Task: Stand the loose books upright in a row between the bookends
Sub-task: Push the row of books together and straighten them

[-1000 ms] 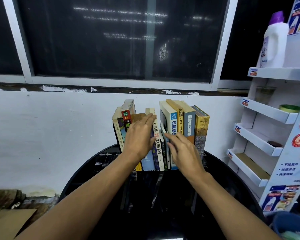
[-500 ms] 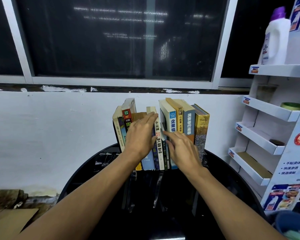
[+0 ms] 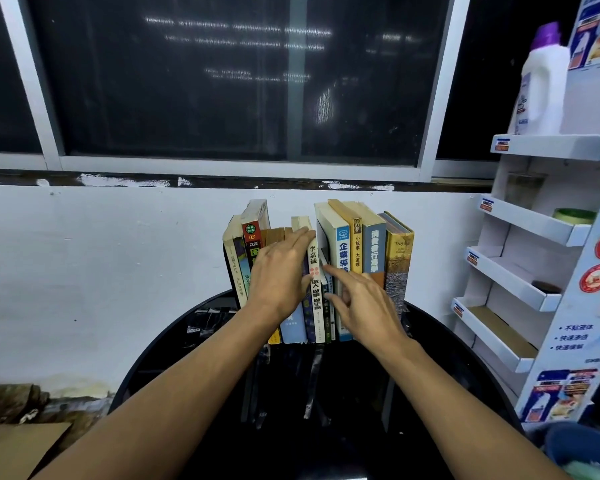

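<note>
While books stand at table's far edge, left grip flat on spines; right grip spread.

~13 books upright at centre frame; exact count unclear, hands cover some spines. 2 hands: left hand, right hand. 1 round black table. 1 display rack at right edge, 4 shelves visible. 1 white bottle with purple cap, upper right. 1 green-rimmed round item on the second shelf. 1 cardboard sheet, lower left. 3 dark window panes across the top.
</note>
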Demonstrator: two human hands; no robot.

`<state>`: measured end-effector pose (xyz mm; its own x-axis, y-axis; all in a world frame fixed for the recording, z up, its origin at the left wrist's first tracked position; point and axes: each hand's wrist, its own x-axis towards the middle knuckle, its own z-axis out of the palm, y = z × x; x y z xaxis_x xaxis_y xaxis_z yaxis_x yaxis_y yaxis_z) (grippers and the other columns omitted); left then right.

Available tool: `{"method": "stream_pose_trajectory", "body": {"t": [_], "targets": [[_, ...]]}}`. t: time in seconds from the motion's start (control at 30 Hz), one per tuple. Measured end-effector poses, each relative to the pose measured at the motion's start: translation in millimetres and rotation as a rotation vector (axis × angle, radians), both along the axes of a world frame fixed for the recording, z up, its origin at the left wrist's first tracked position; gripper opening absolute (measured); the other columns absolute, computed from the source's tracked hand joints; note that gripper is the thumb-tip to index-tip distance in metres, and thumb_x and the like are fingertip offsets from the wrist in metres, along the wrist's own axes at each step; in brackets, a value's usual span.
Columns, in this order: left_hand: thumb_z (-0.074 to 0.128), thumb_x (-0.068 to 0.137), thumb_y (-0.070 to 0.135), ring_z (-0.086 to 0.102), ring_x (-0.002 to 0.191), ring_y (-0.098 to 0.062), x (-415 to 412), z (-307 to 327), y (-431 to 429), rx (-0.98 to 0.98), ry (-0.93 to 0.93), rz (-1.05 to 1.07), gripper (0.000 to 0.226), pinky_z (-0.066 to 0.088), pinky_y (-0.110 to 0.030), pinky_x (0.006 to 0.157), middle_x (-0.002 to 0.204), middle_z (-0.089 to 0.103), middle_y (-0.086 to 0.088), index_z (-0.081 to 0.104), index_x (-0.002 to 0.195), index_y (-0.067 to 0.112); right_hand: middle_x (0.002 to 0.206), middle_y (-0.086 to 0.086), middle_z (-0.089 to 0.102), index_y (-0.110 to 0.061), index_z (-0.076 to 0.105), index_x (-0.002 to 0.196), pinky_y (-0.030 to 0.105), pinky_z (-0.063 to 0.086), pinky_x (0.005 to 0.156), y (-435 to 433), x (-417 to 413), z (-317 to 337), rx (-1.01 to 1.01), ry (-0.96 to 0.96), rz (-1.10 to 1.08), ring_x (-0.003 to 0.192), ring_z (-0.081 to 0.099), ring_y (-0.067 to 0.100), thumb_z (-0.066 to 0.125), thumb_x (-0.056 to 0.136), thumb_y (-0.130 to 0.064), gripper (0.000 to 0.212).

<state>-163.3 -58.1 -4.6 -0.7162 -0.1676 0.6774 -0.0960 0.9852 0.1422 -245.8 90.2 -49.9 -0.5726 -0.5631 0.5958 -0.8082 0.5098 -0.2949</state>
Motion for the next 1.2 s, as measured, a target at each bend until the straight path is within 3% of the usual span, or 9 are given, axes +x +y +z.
{"method": "stream_pose_trajectory", "body": {"t": [0.2, 0.37, 0.57, 0.67, 0.77, 0.9, 1.03, 1.2], "targets": [[0.08, 0.084, 0.024, 0.041, 0.144, -0.015, -2, -1, -1, -0.005, 0.01, -0.007, 0.082, 0.031, -0.035, 0.115, 0.16, 0.038, 0.004, 0.036, 0.154, 0.022, 0.081, -0.017, 0.043, -0.029, 0.053, 0.142, 0.035, 0.053, 0.074, -2, 1, 0, -0.015, 0.028, -0.022, 0.086, 0.044, 0.007, 0.073, 0.089, -0.032, 0.057], [0.079, 0.085, 0.023, 0.04, 0.145, -0.016, -3, -3, -2, 0.0, 0.011, -0.009, 0.084, 0.03, -0.036, 0.116, 0.162, 0.035, 0.004, 0.033, 0.155, 0.023, 0.089, -0.001, 0.066, -0.026, 0.055, 0.14, 0.036, 0.053, 0.075, -4, 2, -2, -0.058, 0.039, -0.043, 0.085, 0.044, 0.008, 0.075, 0.087, -0.03, 0.056], [0.075, 0.089, 0.028, 0.031, 0.149, -0.017, -4, -8, -4, 0.002, 0.001, -0.022, 0.085, 0.021, -0.036, 0.122, 0.164, 0.029, 0.003, 0.026, 0.158, 0.022, 0.083, -0.019, 0.045, -0.031, 0.042, 0.15, 0.036, 0.052, 0.082, 2, 0, -5, -0.028, 0.016, 0.025, 0.083, 0.044, 0.005, 0.071, 0.091, -0.033, 0.066], [0.07, 0.093, 0.027, 0.028, 0.15, -0.015, 4, -14, -4, 0.039, 0.034, -0.084, 0.08, 0.009, -0.035, 0.126, 0.163, 0.029, 0.003, 0.025, 0.159, 0.021, 0.087, -0.015, 0.047, -0.034, 0.032, 0.154, 0.036, 0.054, 0.083, 11, -1, -3, -0.016, 0.019, 0.102, 0.078, 0.048, 0.005, 0.066, 0.095, -0.03, 0.068], [0.069, 0.094, 0.023, 0.016, 0.153, -0.008, 22, -28, 0, 0.093, 0.098, -0.151, 0.08, 0.012, -0.039, 0.128, 0.165, 0.023, 0.006, 0.024, 0.159, 0.022, 0.1, -0.013, 0.051, -0.03, 0.038, 0.152, 0.036, 0.055, 0.087, 18, 0, 10, -0.017, 0.106, 0.143, 0.087, 0.052, 0.004, 0.062, 0.096, -0.031, 0.06], [0.07, 0.093, 0.027, -0.008, 0.156, -0.01, 47, -55, 5, 0.118, 0.132, -0.149, 0.091, 0.01, -0.043, 0.125, 0.17, -0.004, 0.01, 0.011, 0.162, 0.024, 0.119, -0.004, 0.054, -0.023, 0.047, 0.146, 0.036, 0.053, 0.097, 14, 5, 35, -0.014, 0.27, 0.212, 0.105, 0.055, 0.008, 0.062, 0.096, -0.031, 0.052], [0.072, 0.091, 0.031, -0.013, 0.156, -0.019, 60, -73, -1, 0.136, 0.116, -0.075, 0.102, 0.006, -0.05, 0.125, 0.169, -0.018, 0.004, 0.0, 0.162, 0.02, 0.137, -0.003, 0.051, -0.025, 0.048, 0.145, 0.034, 0.04, 0.108, 1, 10, 58, 0.042, 0.368, 0.276, 0.123, 0.049, 0.01, 0.06, 0.096, -0.036, 0.052], [0.071, 0.091, 0.039, -0.018, 0.155, -0.023, 62, -85, -16, 0.157, 0.097, -0.001, 0.106, 0.006, -0.057, 0.123, 0.168, -0.021, -0.001, -0.005, 0.161, 0.018, 0.154, -0.003, 0.04, -0.031, 0.037, 0.152, 0.032, 0.021, 0.112, -24, 13, 81, 0.199, 0.443, 0.333, 0.139, 0.038, 0.011, 0.054, 0.098, -0.042, 0.057]]}}
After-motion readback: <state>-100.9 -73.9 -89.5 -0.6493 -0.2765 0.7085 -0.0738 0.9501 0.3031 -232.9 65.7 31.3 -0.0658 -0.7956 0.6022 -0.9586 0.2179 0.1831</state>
